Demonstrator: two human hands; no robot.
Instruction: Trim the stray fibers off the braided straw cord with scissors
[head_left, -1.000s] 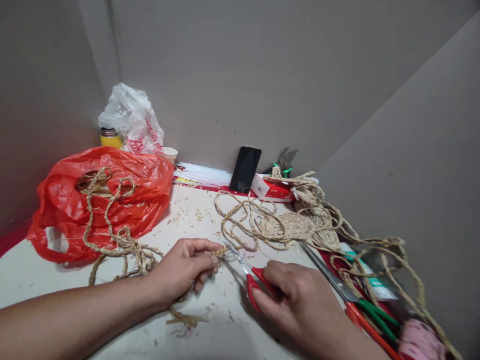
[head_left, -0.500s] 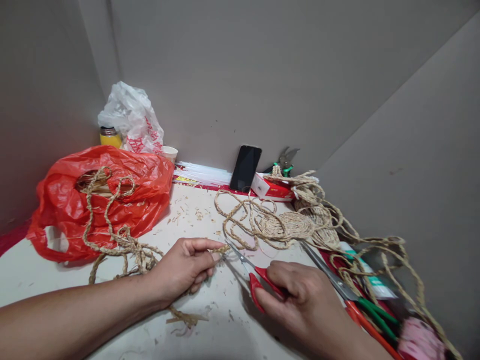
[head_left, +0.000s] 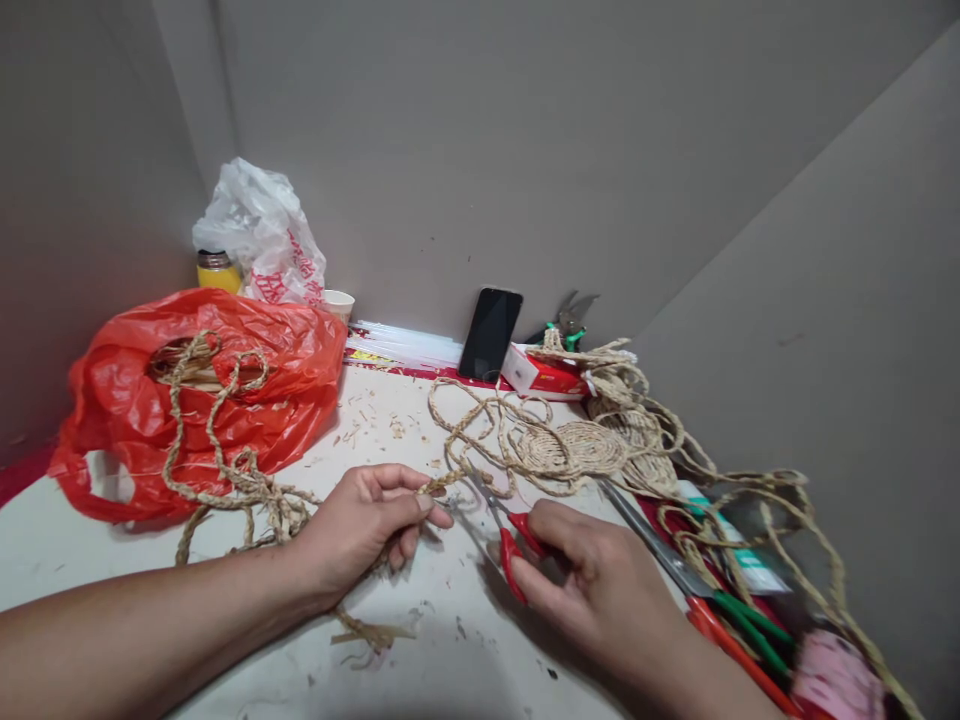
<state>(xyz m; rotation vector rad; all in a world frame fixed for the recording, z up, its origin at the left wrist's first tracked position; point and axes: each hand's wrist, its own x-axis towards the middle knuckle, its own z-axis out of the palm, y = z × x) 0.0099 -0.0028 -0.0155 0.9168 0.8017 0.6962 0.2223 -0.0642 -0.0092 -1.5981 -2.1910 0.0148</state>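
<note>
Between thumb and fingers, my left hand (head_left: 382,515) pinches a braided straw cord (head_left: 442,484) above the white table. The cord's frayed tail (head_left: 371,634) hangs below that wrist. My right hand (head_left: 592,570) grips red-handled scissors (head_left: 517,545), thumb and fingers in the loops. Their blades point up and left, close to the cord just beyond my left fingertips; whether they touch it I cannot tell. Past the blades lie loose loops of cord (head_left: 480,430) and a flat coiled woven piece (head_left: 581,450).
A red plastic bag (head_left: 300,350) with straw and cord stands at the left. Behind it are a white bag (head_left: 255,225), a yellow jar (head_left: 217,275) and a paper cup (head_left: 339,304). A phone (head_left: 490,335) leans at the wall. Large shears (head_left: 701,590) lie at the right.
The scissors have shifted slightly, their blades now a little further right and less clear. My left fingers have spread and changed their hold on the cord.
</note>
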